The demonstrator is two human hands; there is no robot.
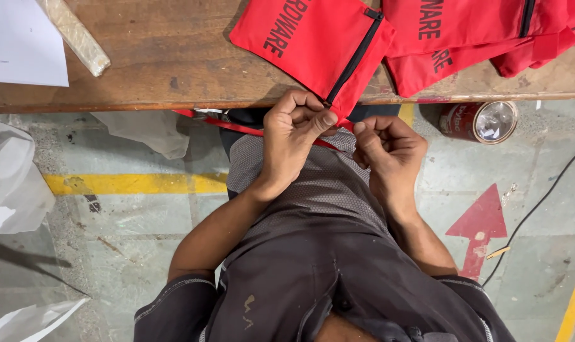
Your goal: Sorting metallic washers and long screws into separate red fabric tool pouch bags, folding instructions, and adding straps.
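A worn wooden table (pixel 173 57) runs across the top of the view, its near edge scuffed. A red zip pouch (pixel 306 38) lies on it, one corner hanging over that near edge. The left hand (pixel 293 136) is closed, pinching that overhanging corner by the end of the black zip (pixel 354 60). The right hand (pixel 388 149) is curled shut just beside it, touching the same corner; what it grips is hidden. More red pouches (pixel 477 31) pile toward the table's far right corner, a white sheet (pixel 21 38) at the far left. Below lies grey concrete floor (pixel 142 221) with a yellow line (pixel 135 183), a red arrow (pixel 480 228) and a tin can (pixel 480 120).
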